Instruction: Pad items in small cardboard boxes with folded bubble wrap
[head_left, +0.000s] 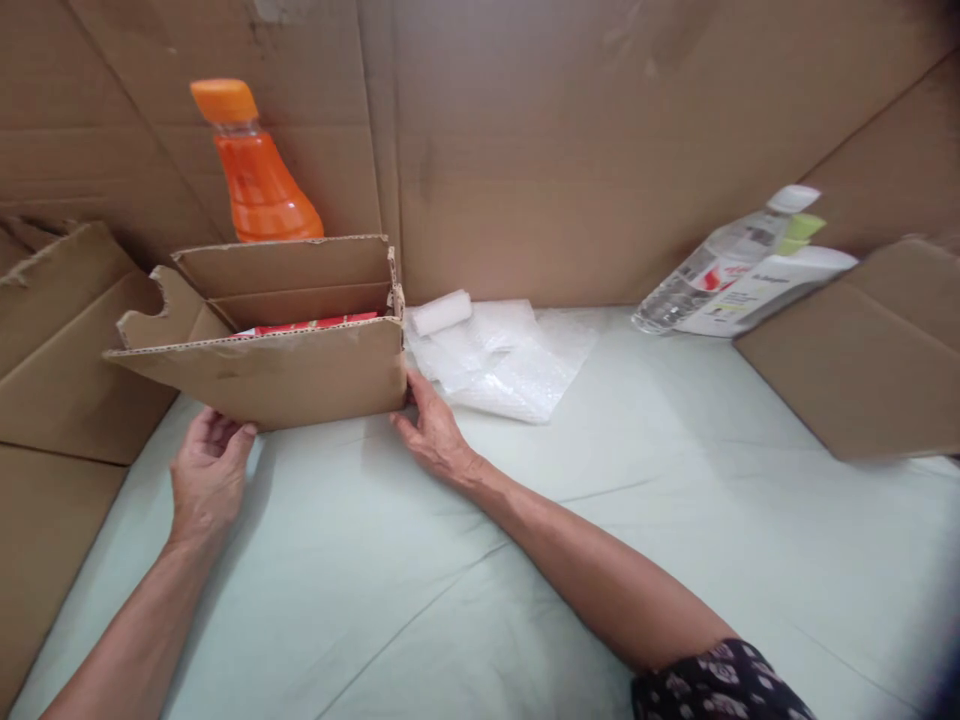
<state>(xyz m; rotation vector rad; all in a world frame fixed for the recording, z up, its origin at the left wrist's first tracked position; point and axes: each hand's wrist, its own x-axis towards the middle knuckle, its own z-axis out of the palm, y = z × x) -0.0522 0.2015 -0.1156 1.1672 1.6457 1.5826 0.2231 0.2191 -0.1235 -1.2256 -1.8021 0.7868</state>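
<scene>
An open-topped cardboard box (300, 372) is held between my two hands, at left of centre. My left hand (210, 465) grips its lower left edge, with the fingers curled under and partly hidden by the box. At the lower right corner, my right hand (433, 430) has its thumb in front and its fingers on the side. Inside the box lies something red and white (315, 325), mostly concealed by the front wall. Behind the box stands an orange bottle (266, 185) with an orange cap, its base out of sight.
Bubble wrap (517, 370) and a small white roll (442, 312) lie right of the box. A clear plastic bottle (720, 262) leans by a white bottle (772, 290) at right. Cardboard flaps (862, 350) flank the pale green cloth (540, 560); cardboard walls (570, 150) rise behind.
</scene>
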